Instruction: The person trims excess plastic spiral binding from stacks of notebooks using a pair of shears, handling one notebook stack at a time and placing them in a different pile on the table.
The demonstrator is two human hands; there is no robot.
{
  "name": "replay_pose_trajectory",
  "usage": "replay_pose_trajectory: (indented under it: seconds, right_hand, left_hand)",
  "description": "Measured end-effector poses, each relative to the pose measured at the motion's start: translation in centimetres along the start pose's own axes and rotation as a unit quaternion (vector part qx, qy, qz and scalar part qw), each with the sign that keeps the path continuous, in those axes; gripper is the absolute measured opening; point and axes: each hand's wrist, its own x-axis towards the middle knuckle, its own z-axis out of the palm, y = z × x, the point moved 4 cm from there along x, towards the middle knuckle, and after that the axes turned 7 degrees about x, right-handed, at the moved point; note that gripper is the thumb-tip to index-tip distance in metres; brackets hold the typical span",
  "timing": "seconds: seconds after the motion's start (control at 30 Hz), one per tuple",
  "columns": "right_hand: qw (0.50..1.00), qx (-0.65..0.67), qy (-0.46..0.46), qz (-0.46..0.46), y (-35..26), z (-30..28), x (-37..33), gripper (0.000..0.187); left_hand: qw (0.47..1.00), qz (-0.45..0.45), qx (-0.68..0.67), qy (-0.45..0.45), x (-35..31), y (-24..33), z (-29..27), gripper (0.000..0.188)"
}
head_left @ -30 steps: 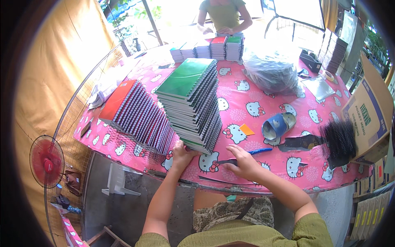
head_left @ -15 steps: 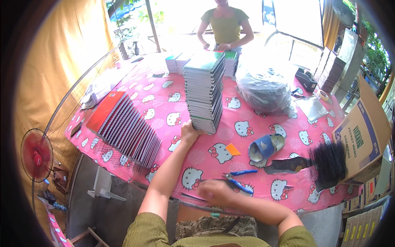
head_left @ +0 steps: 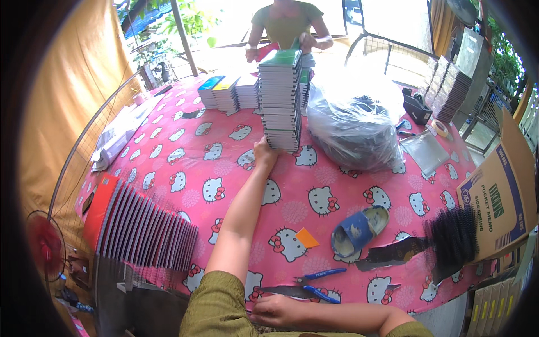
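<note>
My left arm is stretched across the table, and my left hand [head_left: 266,154] grips the near lower corner of a tall stack of spiral notebooks [head_left: 281,106]. The stack stands upright, with a green cover on top. At the table's front edge lies my right hand [head_left: 275,310], its fingers curled in and nothing visible in them. Just beyond that hand are blue-handled cutting pliers [head_left: 321,294] and a dark strip [head_left: 283,290]. An orange paper piece [head_left: 307,237] and a blue slipper [head_left: 359,231] lie farther right on the pink patterned tablecloth [head_left: 292,210].
A leaning row of red-covered notebooks [head_left: 143,227] sits at left. Black spiral coils [head_left: 452,238] stand by a cardboard box [head_left: 494,196] at right. A bulging plastic bag [head_left: 356,135] and small notebook stacks [head_left: 224,94] are farther back. Opposite stands a co-worker [head_left: 289,25].
My left hand has moved farther from me with the tall stack, toward the co-worker. My right hand has come nearer the table edge. The co-worker's hands have risen, holding a red item.
</note>
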Motion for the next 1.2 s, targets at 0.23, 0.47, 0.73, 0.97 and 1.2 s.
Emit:
replay_pose_trajectory:
  seconds: [0.23,0.47,0.73,0.97,1.2]
  right_hand:
    - [0.998,0.006,0.013,-0.064,3.1,0.5,-0.2,0.020]
    - [0.996,0.082,0.033,-0.027,0.3,-1.9,0.2,0.023]
    - [0.998,0.033,-0.014,0.054,0.5,-2.2,-0.2,0.018]
    - [0.984,-0.021,0.174,0.030,-1.3,-2.7,-0.8,0.021]
    - [0.926,-0.330,0.184,0.009,-0.4,-2.6,3.3,0.043]
  left_hand:
    - [0.998,0.000,-0.046,-0.030,5.1,1.6,3.7,0.054]
    - [0.999,-0.015,0.029,-0.044,5.8,1.2,4.6,0.078]
    - [0.991,0.048,0.081,-0.096,-5.1,1.8,0.8,0.103]
    - [0.961,0.093,-0.036,-0.259,-27.4,0.9,-15.7,0.052]
    - [0.974,-0.083,-0.128,-0.165,-40.2,-3.4,-32.7,0.020]
